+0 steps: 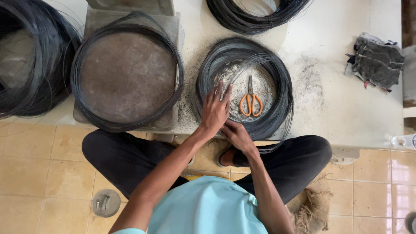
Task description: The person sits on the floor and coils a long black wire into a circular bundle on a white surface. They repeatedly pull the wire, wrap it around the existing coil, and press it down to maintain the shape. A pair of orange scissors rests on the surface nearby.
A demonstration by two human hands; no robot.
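Both hands meet at the near rim of 1 black wire coil (277, 93): left hand (215, 110) spread flat on it, right hand (237, 136) seemingly pinching strands; orange scissors (251, 100) lie inside.

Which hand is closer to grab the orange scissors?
The left hand, probably. It lies flat on the near side of the black wire coil, fingertips just beside the orange-handled scissors lying inside the ring. The right hand sits lower, at the coil's near edge, farther from them.

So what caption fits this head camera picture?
Both hands, left and right, on a black wire coil around orange scissors.
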